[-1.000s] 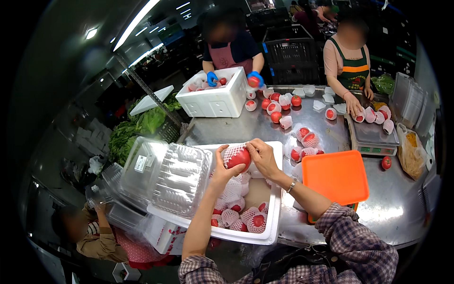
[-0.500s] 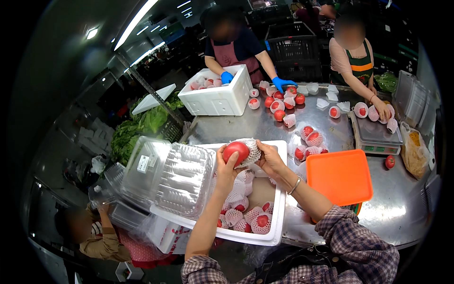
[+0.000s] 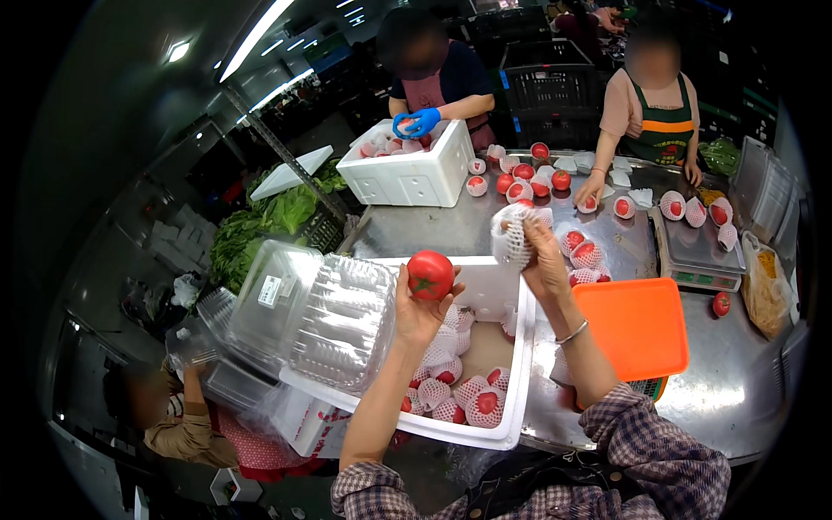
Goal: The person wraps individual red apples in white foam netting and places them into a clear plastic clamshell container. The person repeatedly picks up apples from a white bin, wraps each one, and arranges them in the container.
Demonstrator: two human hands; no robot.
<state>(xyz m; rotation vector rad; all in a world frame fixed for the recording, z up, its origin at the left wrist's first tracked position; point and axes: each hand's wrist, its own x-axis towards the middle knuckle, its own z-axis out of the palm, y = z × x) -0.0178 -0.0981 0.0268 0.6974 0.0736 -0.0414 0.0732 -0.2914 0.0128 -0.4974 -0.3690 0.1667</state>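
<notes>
A bare red tomato (image 3: pixel 431 275) rests in my left hand (image 3: pixel 419 319), fingers curled round it, above the near white foam box (image 3: pixel 517 381). To its right, my right hand (image 3: pixel 546 267) is raised and pinches a white foam net sleeve (image 3: pixel 512 239). Inside the near box lie several tomatoes in net sleeves (image 3: pixel 485 406), mostly along the left and front, and bare cardboard-coloured bottom shows between them. Clear plastic clamshell containers (image 3: pixel 343 321) are stacked over the box's left edge.
An orange tray (image 3: pixel 631 329) sits right of the box on the metal table (image 3: pixel 706 390). Beyond it stands a scale (image 3: pixel 698 247) with netted tomatoes. Two co-workers handle tomatoes across the table, one at a white foam box (image 3: pixel 407 180). Another person is at lower left.
The net sleeve has come off the tomato. My right hand has moved right and up with it, while the tomato stays in my left hand. Across the table, the blue-gloved hand has moved to the far box.
</notes>
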